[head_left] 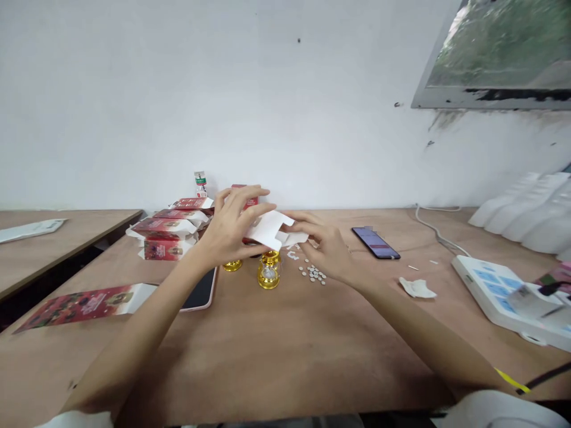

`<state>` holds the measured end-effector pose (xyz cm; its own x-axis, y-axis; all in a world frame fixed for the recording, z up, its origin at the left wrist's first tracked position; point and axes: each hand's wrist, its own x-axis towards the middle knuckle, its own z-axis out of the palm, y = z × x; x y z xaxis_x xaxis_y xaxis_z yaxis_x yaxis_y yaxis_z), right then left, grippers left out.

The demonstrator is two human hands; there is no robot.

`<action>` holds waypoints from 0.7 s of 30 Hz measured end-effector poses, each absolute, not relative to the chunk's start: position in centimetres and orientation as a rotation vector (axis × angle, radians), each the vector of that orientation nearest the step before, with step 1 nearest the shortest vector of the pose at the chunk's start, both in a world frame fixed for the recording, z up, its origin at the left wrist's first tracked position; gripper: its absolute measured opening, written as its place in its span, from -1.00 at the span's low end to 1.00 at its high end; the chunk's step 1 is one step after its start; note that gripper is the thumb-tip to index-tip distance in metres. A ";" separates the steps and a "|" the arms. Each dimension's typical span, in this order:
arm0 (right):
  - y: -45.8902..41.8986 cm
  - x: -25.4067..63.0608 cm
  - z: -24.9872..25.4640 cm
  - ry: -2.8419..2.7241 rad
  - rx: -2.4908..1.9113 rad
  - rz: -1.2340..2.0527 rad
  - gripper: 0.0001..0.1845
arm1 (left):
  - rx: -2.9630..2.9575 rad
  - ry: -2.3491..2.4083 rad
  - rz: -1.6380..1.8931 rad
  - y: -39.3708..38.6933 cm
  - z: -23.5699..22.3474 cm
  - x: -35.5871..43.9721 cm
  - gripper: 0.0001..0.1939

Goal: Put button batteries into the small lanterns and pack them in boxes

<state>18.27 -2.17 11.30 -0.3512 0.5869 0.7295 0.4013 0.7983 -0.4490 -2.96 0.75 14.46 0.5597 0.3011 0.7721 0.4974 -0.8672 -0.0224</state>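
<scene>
Above the middle of the table a small carton (266, 228) shows its white inner flaps, tilted toward me. My left hand (232, 224) wraps its fingers and thumb round the carton from the left. At the other end, the bent fingers of my right hand (328, 245) pinch the white flaps; their tips are partly hidden. Just below stands a small gold hourglass-like piece (268, 274) with a clear middle, its top partly covered by the carton. Another gold piece (232, 266) shows under my left hand. Several small round silvery discs (314, 274) lie below my right hand.
Several red printed cartons (165, 229) are piled at the left, with a flattened red carton (89, 306) nearer me. A phone (200, 290) lies partly under my left forearm. Another phone (375, 242), a torn white scrap (417, 288) and a power strip (504, 294) are at the right.
</scene>
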 end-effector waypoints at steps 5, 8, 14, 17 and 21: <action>-2.9 18.1 11.6 -2.068 -0.539 0.321 -0.59 | -2.953 -0.752 -1.307 0.8 14.5 -3.0 -0.49; -2.8 18.1 11.5 -1.958 -0.547 0.447 -0.69 | -2.887 -0.817 -1.346 0.9 14.0 -2.5 -0.61; -2.8 17.1 10.9 -1.666 -0.715 0.504 -0.92 | -2.814 -0.803 -1.322 0.8 13.6 -2.0 -0.67; -3.0 16.9 11.1 -1.646 -0.785 0.574 -0.85 | -2.772 -0.778 -1.330 1.0 13.5 -2.1 -0.67; -3.2 17.1 11.2 -1.783 -0.850 0.714 -0.54 | -2.595 -0.610 -1.215 1.7 13.2 -2.6 -0.64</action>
<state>17.12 -3.19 11.24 -0.2589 0.8105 0.5255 0.2237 0.5796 -0.7836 -2.56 1.67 13.19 0.5742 0.2777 0.7702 0.4523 -0.8917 -0.0157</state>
